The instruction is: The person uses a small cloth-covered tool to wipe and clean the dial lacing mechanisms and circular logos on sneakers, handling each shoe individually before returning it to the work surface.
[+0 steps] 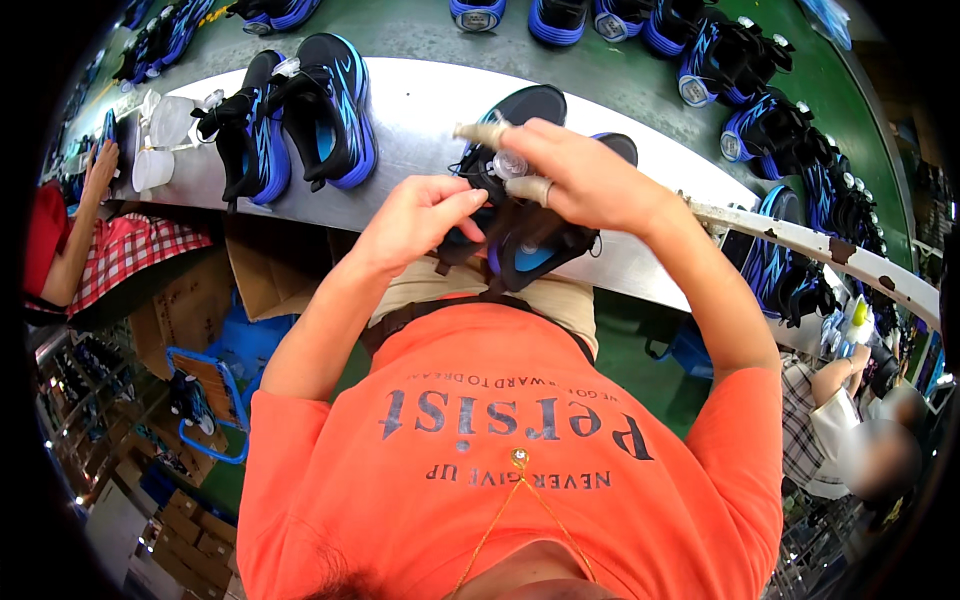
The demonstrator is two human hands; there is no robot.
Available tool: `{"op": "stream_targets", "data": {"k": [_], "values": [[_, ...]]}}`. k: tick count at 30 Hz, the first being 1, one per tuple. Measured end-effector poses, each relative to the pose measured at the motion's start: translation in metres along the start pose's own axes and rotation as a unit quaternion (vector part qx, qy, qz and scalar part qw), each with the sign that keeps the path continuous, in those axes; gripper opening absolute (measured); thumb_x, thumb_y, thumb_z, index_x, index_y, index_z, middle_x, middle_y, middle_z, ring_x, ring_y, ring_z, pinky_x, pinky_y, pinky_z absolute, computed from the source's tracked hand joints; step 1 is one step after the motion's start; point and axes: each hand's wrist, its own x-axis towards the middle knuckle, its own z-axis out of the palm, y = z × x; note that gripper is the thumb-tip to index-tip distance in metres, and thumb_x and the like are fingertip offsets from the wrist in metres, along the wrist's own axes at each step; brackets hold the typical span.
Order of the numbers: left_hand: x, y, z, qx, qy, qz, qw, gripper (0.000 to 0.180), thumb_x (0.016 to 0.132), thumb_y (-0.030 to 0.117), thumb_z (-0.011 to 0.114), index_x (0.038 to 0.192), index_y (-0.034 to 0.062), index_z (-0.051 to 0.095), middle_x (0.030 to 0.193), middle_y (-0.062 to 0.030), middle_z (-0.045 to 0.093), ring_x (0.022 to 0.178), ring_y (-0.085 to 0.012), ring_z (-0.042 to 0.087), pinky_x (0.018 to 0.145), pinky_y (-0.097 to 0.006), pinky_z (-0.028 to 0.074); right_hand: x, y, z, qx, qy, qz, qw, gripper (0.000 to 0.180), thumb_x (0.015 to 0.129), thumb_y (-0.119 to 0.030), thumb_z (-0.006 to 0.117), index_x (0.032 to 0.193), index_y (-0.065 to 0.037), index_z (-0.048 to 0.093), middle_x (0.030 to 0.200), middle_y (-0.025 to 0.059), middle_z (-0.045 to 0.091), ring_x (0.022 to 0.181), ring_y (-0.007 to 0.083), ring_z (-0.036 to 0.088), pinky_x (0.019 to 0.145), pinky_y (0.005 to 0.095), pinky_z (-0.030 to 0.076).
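A pair of black, blue and purple sports shoes lies on the metal bench in front of me: one shoe (532,103) is partly under my hands, and its mate (618,146) is mostly covered. My right hand (585,175) is over the laces, fingers apart, pale covers on two fingertips. Between its thumb and forefinger sits a clear round plastic piece (510,163), seemingly resting on the shoe. My left hand (425,218) is closed in a pinch at the near left side of the laces; what it pinches is too small to make out.
Another finished-looking pair of shoes (328,120) stands left on the bench (420,95), beside clear plastic cups (153,168). Many shoes line the green conveyor (640,85) beyond. A chipped white rail (800,238) runs at right. Other people work at both sides; cardboard boxes (180,310) stand lower left.
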Motion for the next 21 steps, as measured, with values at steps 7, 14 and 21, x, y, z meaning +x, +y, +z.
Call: {"op": "stream_targets", "data": {"k": [7,14,21], "values": [[0.003,-0.013,0.010,-0.019,0.004,0.026,0.999,0.023,0.096,0.020,0.055,0.093,0.0001,0.066,0.074,-0.0050,0.068,0.065,-0.0056,0.057,0.060,-0.021,0.043,0.006,-0.017,0.004,-0.101,-0.039,0.129,0.986,0.051,0.085,-0.016,0.060,0.135,-0.014,0.047,0.082,0.0141,0.058,0.075,0.0356,0.060,0.064,0.0437,0.049],[0.005,-0.008,0.013,0.068,0.025,0.031,0.997,0.023,0.096,0.020,0.055,0.088,0.0014,0.066,0.070,-0.0033,0.067,0.063,-0.0049,0.056,0.059,-0.022,0.042,0.003,-0.020,0.011,-0.219,-0.020,0.084,0.972,0.051,0.081,-0.018,0.064,0.131,-0.019,0.051,0.089,0.0127,0.056,0.083,0.0289,0.059,0.066,0.0403,0.050],[0.007,-0.006,0.014,0.078,0.012,0.024,0.997,0.022,0.095,0.018,0.056,0.087,-0.0004,0.066,0.071,-0.0023,0.065,0.067,-0.0071,0.061,0.064,-0.023,0.043,-0.005,-0.012,0.009,-0.166,0.124,-0.037,0.978,0.043,0.085,-0.017,0.058,0.128,-0.018,0.052,0.080,0.0122,0.057,0.074,0.0341,0.059,0.062,0.0439,0.048]]}}
